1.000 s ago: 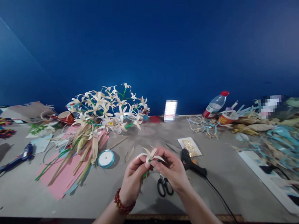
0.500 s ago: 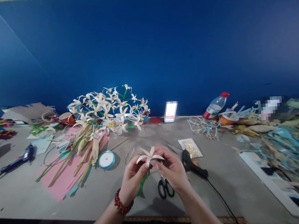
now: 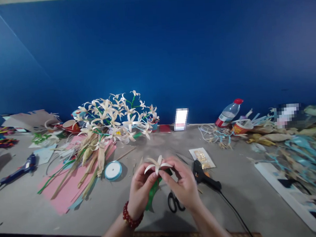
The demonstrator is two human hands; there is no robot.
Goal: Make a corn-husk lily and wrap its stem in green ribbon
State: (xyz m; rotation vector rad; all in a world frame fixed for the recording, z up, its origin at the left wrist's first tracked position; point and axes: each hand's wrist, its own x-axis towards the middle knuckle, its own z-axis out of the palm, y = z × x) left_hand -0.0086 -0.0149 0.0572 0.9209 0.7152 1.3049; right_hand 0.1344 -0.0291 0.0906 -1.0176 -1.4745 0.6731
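Note:
Between my two hands, above the table's near middle, is a cream-white flower (image 3: pixel 158 166) with narrow curling petals. My left hand (image 3: pixel 142 184), with a red bead bracelet at the wrist, pinches the flower's base from the left. From the other side, the thumb and fingers of my right hand (image 3: pixel 181 181) close on the same base. A green strip (image 3: pixel 152 196) hangs below the flower, partly behind my left hand. Black-handled scissors (image 3: pixel 175 202) lie under my right hand, their blades mostly hidden.
A black glue gun (image 3: pixel 205 176) with its cord lies to the right, near a packet of gold bits (image 3: pixel 202 158). Left are a ribbon spool (image 3: pixel 113 170), pink paper (image 3: pixel 58 187) and a blue glue gun (image 3: pixel 20 171). Behind stand many white flowers (image 3: pixel 115 113); a power strip (image 3: pixel 283 193) lies far right.
Both hands stay on the flower, with small shifts of the fingers. More of the green strip shows below it now, and the scissors' blades are more covered.

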